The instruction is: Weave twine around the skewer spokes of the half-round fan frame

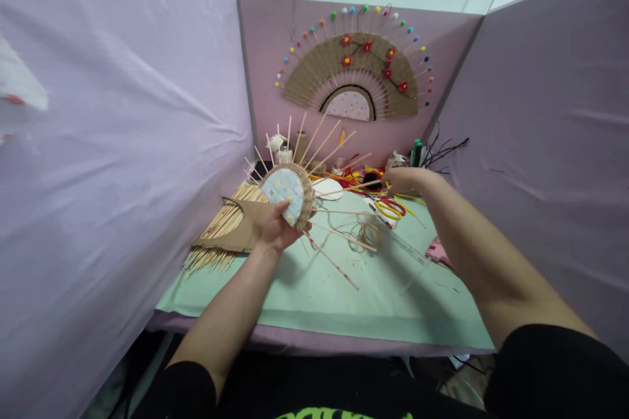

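My left hand (281, 230) grips a half-round fan base (284, 190), thumb on its pale blue patterned face and fingers behind. Brown twine is woven around its curved edge, and thin wooden sticks (329, 144) radiate outward. To the right, my right hand (397, 180) is at the tip of one stick, fingers bent down and together; whatever they pinch is too small and blurred to make out. Below the sticks a loose bundle of twine (368, 234) lies on the table. Scissors with red and yellow handles (390, 208) rest just under my right hand.
Many thin sticks (216, 262) lie at left under a cut cardboard piece (250, 226). A clear ruler (407, 249) and a white oval (328, 189) are on the green table (334, 301). A finished fan (363, 69) hangs on the back panel; fabric walls flank both sides.
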`<state>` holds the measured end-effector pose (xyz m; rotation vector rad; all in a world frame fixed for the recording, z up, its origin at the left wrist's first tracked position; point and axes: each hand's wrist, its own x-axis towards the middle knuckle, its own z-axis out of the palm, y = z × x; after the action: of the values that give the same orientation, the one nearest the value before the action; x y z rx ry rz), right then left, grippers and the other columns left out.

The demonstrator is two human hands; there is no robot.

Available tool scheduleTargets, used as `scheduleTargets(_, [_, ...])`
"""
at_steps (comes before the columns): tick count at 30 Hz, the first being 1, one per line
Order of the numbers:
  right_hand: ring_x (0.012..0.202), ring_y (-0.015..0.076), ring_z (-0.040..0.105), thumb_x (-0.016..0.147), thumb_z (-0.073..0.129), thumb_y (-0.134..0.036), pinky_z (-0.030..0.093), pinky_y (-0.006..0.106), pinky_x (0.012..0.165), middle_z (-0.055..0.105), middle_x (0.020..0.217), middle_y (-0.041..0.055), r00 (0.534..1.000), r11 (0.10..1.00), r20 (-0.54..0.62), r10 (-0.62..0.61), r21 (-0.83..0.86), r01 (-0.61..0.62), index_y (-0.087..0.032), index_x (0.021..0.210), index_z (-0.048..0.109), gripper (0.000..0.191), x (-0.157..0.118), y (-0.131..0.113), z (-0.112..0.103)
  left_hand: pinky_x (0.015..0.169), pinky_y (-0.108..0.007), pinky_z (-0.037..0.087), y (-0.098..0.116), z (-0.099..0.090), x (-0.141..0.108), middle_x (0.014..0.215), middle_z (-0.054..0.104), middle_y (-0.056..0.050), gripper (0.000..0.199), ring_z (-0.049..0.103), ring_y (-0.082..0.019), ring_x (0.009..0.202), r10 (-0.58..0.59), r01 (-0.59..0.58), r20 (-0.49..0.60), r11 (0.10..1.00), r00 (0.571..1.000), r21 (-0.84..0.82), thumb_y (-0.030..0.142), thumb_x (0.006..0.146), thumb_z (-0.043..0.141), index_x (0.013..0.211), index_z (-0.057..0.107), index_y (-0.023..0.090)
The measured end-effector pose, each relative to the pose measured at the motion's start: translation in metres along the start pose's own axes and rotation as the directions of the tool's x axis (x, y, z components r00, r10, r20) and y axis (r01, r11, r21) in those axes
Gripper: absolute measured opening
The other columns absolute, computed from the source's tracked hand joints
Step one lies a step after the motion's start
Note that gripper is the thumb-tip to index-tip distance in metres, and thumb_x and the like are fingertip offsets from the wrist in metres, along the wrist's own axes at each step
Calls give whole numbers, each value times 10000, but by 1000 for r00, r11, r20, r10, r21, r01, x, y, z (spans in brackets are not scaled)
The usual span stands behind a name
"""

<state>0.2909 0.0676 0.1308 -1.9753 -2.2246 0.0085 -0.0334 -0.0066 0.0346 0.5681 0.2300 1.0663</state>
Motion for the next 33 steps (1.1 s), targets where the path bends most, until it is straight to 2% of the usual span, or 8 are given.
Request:
scheduleTargets(3, [919,248,641,690,753,-222,467,346,841,716,971,111,994,942,72,-87,331,58,-151,922,715,245,-29,-22,32,624,-299,528,-2,2,4,903,721,-96,419,687,-228,804,21,-21,-64,1000,998,7,280,836,494,1230,561,154])
scheduleTargets(4, [998,244,627,761,693,-276,460,361,889,692,1099,111,992,849,-1,-125,517,108,-172,1040,689,298,-40,-35,43,649,-311,535,-3,2,6,911,722,-102,424,688,-231,816,24,-24,-77,1000,997,12,278,843,495,1241,553,145])
scheduleTargets(7, [1193,227,545,816,638,-362,423,382,994,577,1324,94,957,389,-107,-271,897,211,-230,1223,588,431,-72,-79,79,740,-345,548,-8,4,9,943,726,-100,422,692,-230,851,38,-37,-103,999,994,20,244,853,501,1260,538,141])
scheduleTargets(10, [1209,208,532,754,716,-335,408,375,1015,567,1319,74,931,40,-138,-339,986,160,-284,1264,527,547,-94,-118,113,826,-359,540,-15,6,11,909,731,-74,375,692,-217,874,64,-61,-109,998,992,29,184,849,508,1217,563,142])
scheduleTargets(14, [918,170,639,710,765,-320,488,325,813,626,1136,51,940,-150,7,-342,987,-62,-314,1252,489,608,-106,-138,136,880,-380,527,-18,6,13,915,731,-90,314,678,-235,958,80,-75,-78,995,994,65,175,848,505,1140,602,111])
scheduleTargets(19, [484,66,335,773,704,-456,256,224,474,436,585,-62,963,-135,57,-263,986,-95,-191,1008,619,365,-110,-125,138,904,-392,521,-15,4,14,997,727,-93,340,672,-237,991,103,-100,-67,994,992,48,196,847,513,1169,599,128])
scheduleTargets(24, [485,70,244,779,683,-508,166,244,471,355,563,-60,973,-64,26,-228,997,-42,-173,894,658,355,-111,-121,137,931,-416,505,-14,4,14,1029,724,-102,368,673,-240,991,103,-102,-73,995,992,17,209,840,522,1192,594,128])
scheduleTargets(33, [560,98,349,819,607,-523,270,241,521,431,637,-25,962,205,56,-266,979,0,-195,954,699,366,-116,-122,136,958,-481,482,-17,1,14,990,730,-109,340,683,-256,947,51,-49,-56,998,997,33,243,856,524,1160,612,120])
